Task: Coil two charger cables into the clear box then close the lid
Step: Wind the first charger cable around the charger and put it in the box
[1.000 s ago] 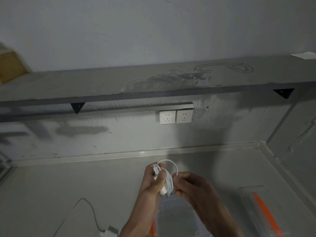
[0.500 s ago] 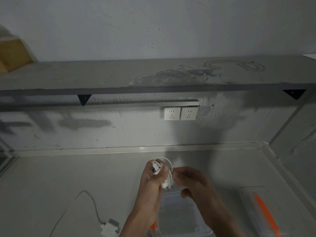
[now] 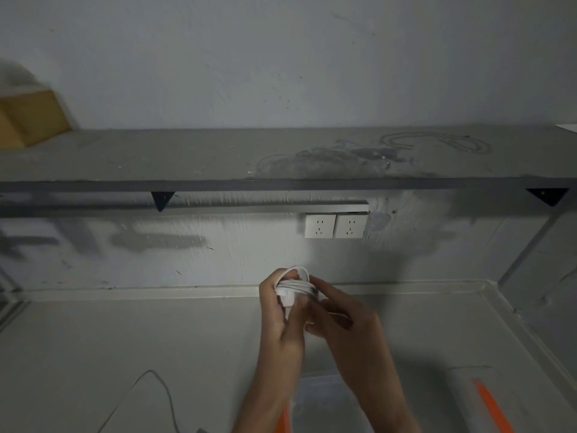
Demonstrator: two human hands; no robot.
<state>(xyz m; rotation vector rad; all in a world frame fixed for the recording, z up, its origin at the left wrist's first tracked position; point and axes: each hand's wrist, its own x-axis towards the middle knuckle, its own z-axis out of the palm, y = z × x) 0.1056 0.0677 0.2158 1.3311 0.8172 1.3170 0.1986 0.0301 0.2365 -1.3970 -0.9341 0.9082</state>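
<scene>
The cable [image 3: 295, 287] I hold looks like smooth white plastic with a slight sheen. The box [image 3: 324, 401] under my wrists is clear plastic, cloudy and faintly glossy, and the lid [image 3: 487, 398] beside it is the same with a bright orange strip. The table [image 3: 125, 339] is matt grey and smooth. The shelf [image 3: 187, 157] is dull, scuffed and smeared. The sockets [image 3: 334, 225] are glossy white plastic. The wall [image 3: 281, 57] is rough, matt paint.

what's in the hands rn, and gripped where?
Both hold one coiled white charger cable. Left hand clamps the bundle's left side, thumb across the front; right hand pinches its right side with the fingertips.
</scene>
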